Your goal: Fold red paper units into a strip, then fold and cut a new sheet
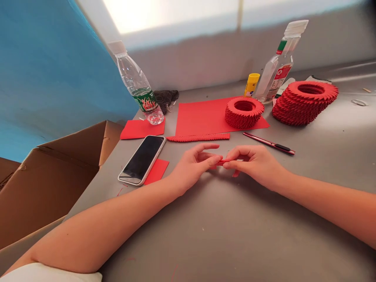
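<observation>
Between my two hands is a small folded red paper piece [221, 163], mostly covered by the fingers. My left hand [196, 162] pinches its left end between thumb and fingers, with the index finger stretched out above. At its right end my right hand [255, 163] pinches it with thumb and index finger. Just beyond the hands lies a row of interlocked folded red paper pieces [199, 138]. Behind it a round ring of folded red paper [244, 113] sits on a large red sheet [196, 113].
A phone [142, 160] rests partly on red paper at left, near a water bottle [147, 100]. At right are a utility knife [270, 144], a taller red paper stack [305, 102], a glass bottle [279, 70] and a yellow glue stick [252, 84]. Cardboard boxes [58, 172] stand beyond the left table edge.
</observation>
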`<control>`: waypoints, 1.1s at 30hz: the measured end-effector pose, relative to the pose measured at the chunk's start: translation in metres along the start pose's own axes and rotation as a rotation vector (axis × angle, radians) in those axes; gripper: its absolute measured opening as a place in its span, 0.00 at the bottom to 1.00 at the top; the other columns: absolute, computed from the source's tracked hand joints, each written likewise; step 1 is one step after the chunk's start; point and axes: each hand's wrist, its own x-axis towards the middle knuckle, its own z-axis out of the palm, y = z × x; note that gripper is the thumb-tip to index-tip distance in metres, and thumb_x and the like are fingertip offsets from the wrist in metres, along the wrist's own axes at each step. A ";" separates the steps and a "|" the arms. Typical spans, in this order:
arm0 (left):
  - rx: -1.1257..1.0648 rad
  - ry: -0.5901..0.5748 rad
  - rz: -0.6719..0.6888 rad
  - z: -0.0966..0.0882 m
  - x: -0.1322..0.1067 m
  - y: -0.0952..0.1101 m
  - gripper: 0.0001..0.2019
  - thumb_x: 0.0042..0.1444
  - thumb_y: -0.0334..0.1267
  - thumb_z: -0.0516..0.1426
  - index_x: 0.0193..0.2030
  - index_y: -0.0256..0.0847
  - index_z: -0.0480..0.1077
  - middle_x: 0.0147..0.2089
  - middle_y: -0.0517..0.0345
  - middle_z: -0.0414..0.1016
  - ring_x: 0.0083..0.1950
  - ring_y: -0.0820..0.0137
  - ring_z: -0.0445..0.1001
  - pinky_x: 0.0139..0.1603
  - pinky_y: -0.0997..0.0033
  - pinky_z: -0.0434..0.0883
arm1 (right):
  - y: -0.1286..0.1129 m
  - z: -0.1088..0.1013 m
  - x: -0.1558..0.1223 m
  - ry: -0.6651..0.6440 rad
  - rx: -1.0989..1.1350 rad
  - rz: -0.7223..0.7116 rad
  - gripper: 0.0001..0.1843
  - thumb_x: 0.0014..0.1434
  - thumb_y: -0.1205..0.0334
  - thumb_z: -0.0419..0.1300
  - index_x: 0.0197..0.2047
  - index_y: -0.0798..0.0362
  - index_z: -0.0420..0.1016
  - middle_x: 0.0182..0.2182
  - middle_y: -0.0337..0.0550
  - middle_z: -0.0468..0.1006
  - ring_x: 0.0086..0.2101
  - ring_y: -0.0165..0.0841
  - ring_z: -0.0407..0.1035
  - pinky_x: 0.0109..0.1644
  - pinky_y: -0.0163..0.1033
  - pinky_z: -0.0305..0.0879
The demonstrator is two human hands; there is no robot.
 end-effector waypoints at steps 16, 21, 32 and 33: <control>1.204 -0.095 0.385 -0.012 0.000 -0.004 0.08 0.57 0.35 0.51 0.41 0.42 0.69 0.35 0.57 0.71 0.38 0.68 0.67 0.37 0.71 0.64 | 0.006 -0.002 0.003 0.003 -0.553 -0.122 0.06 0.54 0.60 0.56 0.30 0.51 0.73 0.23 0.36 0.72 0.23 0.27 0.64 0.27 0.33 0.61; 1.393 -0.086 0.554 -0.015 0.001 -0.007 0.10 0.59 0.34 0.49 0.35 0.41 0.72 0.36 0.56 0.70 0.36 0.70 0.63 0.37 0.72 0.63 | 0.014 -0.002 0.000 0.038 -0.885 -0.413 0.05 0.56 0.65 0.54 0.31 0.52 0.71 0.26 0.37 0.72 0.26 0.27 0.64 0.31 0.33 0.58; 1.522 -0.057 0.702 -0.015 0.000 -0.013 0.08 0.57 0.32 0.52 0.32 0.40 0.73 0.35 0.57 0.72 0.36 0.70 0.63 0.38 0.71 0.65 | 0.016 0.001 -0.006 -0.015 -1.075 -0.703 0.12 0.61 0.66 0.49 0.32 0.54 0.73 0.27 0.42 0.75 0.30 0.31 0.66 0.33 0.35 0.61; 1.528 -0.056 0.700 -0.015 0.000 -0.013 0.08 0.57 0.32 0.52 0.32 0.40 0.73 0.34 0.57 0.72 0.36 0.70 0.63 0.38 0.71 0.65 | 0.016 0.001 -0.006 -0.037 -1.076 -0.736 0.12 0.61 0.66 0.49 0.33 0.54 0.73 0.28 0.43 0.75 0.31 0.31 0.66 0.34 0.35 0.61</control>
